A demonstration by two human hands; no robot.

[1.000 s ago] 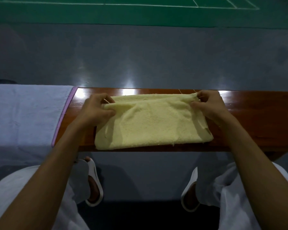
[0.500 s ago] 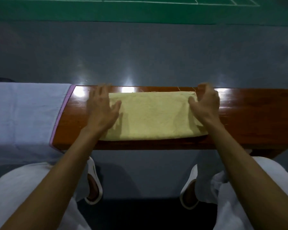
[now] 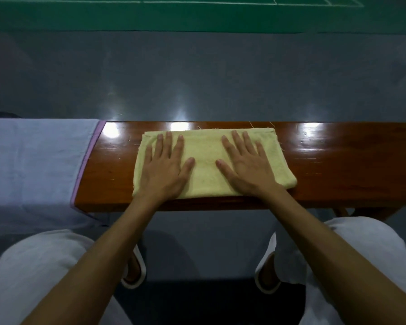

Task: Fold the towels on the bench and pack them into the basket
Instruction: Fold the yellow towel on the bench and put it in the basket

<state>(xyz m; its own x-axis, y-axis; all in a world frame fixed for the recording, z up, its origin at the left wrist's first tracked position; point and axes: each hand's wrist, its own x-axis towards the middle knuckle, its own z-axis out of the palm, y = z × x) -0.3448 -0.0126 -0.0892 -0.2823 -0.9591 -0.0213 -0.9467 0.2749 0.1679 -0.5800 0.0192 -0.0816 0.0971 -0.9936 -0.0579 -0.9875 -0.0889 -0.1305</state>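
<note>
A pale yellow towel (image 3: 206,160), folded into a flat rectangle, lies on the glossy brown wooden bench (image 3: 338,165). My left hand (image 3: 165,165) presses flat on its left half, fingers straight and spread. My right hand (image 3: 244,165) presses flat on its right half in the same way. A light blue towel with a purple hem (image 3: 33,160) is draped over the bench's left end and hangs down its front. No basket is in view.
Grey floor lies beyond the bench, with a green court marked by white lines (image 3: 197,15) further off. My knees in white trousers and white slippers (image 3: 134,273) sit below the bench's near edge.
Both hands let go of the yellow towel's far corners after laying the fold down. They moved inward and now lie flat on top of it.
</note>
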